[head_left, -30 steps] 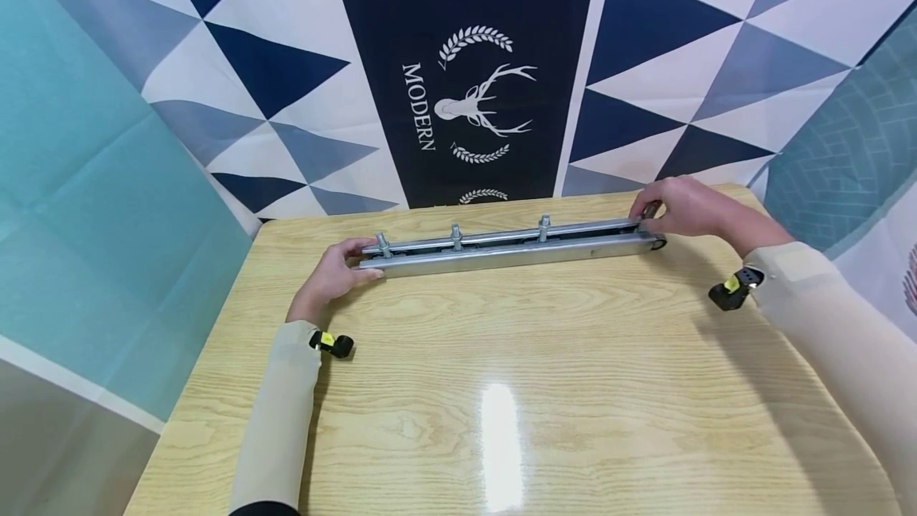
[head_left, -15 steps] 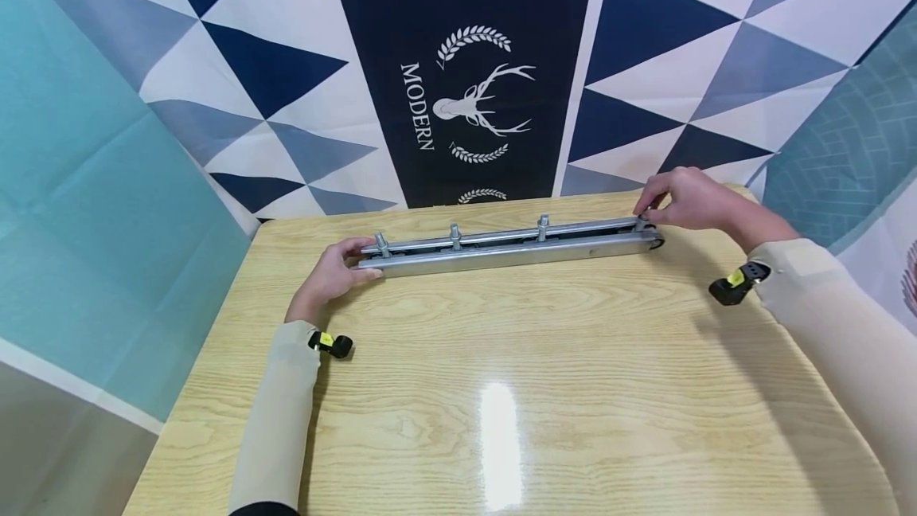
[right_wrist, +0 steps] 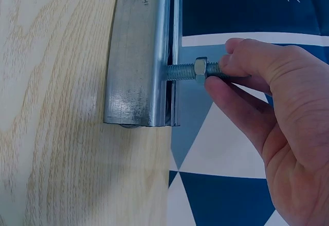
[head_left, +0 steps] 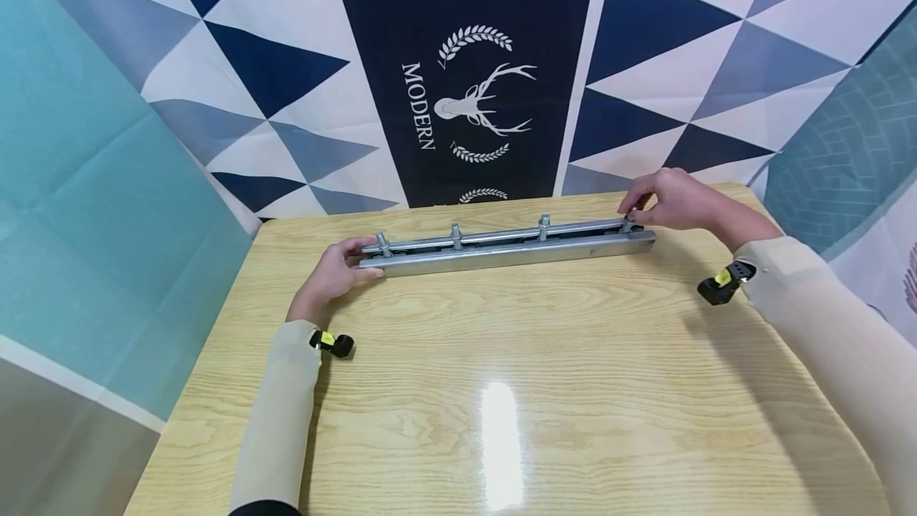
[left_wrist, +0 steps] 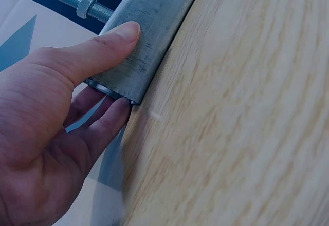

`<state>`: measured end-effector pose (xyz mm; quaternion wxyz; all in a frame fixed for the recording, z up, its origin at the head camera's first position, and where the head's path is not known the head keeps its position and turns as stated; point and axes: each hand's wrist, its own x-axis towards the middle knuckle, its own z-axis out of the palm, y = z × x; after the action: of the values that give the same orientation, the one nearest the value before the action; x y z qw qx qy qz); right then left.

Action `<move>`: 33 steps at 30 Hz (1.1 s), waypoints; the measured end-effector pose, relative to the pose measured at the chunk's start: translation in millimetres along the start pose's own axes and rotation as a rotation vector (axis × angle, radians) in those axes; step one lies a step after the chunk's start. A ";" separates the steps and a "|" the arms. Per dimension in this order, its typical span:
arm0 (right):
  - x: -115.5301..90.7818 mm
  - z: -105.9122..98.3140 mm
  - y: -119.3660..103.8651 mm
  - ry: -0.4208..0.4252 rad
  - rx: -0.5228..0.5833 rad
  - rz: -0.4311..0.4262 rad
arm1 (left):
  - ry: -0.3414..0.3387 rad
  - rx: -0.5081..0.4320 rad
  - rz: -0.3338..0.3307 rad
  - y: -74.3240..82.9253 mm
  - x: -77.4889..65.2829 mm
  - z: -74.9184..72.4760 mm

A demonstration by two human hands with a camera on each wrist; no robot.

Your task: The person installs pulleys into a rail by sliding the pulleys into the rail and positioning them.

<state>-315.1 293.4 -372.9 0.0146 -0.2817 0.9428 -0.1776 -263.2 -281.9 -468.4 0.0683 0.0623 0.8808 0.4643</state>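
Note:
A long metal channel rail [head_left: 501,256] lies across the far part of the wooden table, its slot facing up. My left hand [head_left: 333,271] grips the rail's left end, the thumb flat on the near wall and the fingers at the end opening. At the other end, my right hand [head_left: 673,199] pinches the top of a threaded bolt [right_wrist: 181,72] between thumb and fingers. A hex nut [right_wrist: 201,70] sits on that bolt, just below the fingertips. Several similar bolts stand up from the slot, among them a middle bolt [head_left: 456,237] and one by the left hand [left_wrist: 77,2].
Wood-grain table [head_left: 430,388] stretches in front of the rail, with a bright light reflection on it. Behind it hangs a patterned cloth [head_left: 487,102] with triangles and a deer head. A teal panel [head_left: 107,181] borders the left side.
My right hand has moved slightly left with the bolt at the rail's right end. The dark roller that stuck out of that end is now inside the rail. The left hand stays put.

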 end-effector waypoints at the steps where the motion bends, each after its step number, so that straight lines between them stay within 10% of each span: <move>1: -0.1 0.1 0.6 0.000 0.005 0.002 | 0.000 0.000 -0.002 0.2 0.1 0.1; 33: 2.8 5.6 5.1 0.004 0.053 0.050 | 0.004 -0.025 -0.005 -0.1 -0.5 1.5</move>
<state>-319.4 294.0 -379.7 0.0248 -0.2571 0.9446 -0.2024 -262.4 -280.8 -469.2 0.0682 0.0584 0.8753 0.4752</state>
